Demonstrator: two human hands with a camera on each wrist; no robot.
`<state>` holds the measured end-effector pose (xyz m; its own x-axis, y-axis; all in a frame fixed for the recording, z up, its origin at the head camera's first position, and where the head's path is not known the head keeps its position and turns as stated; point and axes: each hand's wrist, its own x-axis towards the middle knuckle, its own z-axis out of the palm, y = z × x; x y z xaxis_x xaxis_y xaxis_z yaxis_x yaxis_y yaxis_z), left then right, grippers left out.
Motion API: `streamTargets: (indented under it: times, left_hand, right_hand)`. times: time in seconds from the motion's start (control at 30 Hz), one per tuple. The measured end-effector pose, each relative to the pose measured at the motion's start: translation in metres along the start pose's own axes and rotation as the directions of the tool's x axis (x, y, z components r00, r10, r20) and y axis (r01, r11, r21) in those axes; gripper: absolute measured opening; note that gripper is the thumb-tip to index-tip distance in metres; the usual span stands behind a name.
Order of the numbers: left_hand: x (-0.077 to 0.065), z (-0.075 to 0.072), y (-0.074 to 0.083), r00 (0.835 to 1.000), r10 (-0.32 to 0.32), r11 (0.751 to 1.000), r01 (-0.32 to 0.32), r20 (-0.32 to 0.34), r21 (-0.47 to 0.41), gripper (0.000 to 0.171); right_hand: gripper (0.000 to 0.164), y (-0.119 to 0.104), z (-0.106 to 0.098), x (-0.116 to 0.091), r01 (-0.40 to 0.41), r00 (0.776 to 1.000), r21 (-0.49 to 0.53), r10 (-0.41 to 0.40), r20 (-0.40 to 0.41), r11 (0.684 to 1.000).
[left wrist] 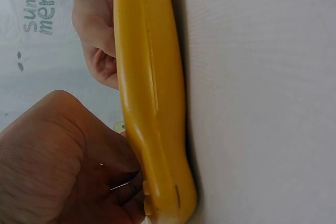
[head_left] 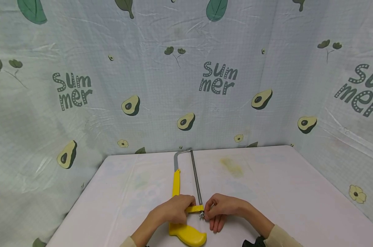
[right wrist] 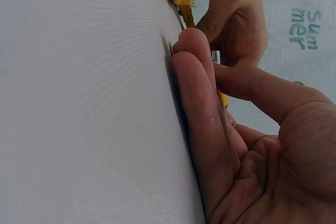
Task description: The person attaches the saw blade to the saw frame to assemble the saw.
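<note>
A hacksaw with a yellow handle [head_left: 190,235] lies on the table, its grey metal frame [head_left: 176,161] pointing away from me. Its long, thin blade [head_left: 196,178] runs along the right side. My left hand [head_left: 175,209] grips the yellow part of the frame just ahead of the handle. At the blade's near end sits a small metal wing nut [head_left: 201,215], where the thumb and index finger of my right hand [head_left: 223,207] pinch. The other right fingers [right wrist: 197,103] extend low along the tabletop. In the left wrist view, the yellow handle [left wrist: 152,87] partly hides both hands.
The table has a pale cover [head_left: 266,181] with a yellowish stain [head_left: 231,167]. A light curtain [head_left: 161,79] printed with avocados, leaves and lettering hangs behind and along both sides. A dark object [head_left: 254,242] shows by the right sleeve.
</note>
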<state>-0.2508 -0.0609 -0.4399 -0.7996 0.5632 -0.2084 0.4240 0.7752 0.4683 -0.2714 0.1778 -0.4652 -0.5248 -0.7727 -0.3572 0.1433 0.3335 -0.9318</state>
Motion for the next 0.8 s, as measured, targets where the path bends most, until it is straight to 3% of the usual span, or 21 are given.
streamTargets:
  times: [0.8]
  left_hand:
    - [-0.0005, 0.0006, -0.0005, 1.0, 0.003, 1.0, -0.003, -0.008, 0.015, 0.042]
  right_hand:
    - [0.013, -0.0015, 0.0013, 0.0004, -0.018, 1.0, 0.018, 0.018, -0.007, 1.0]
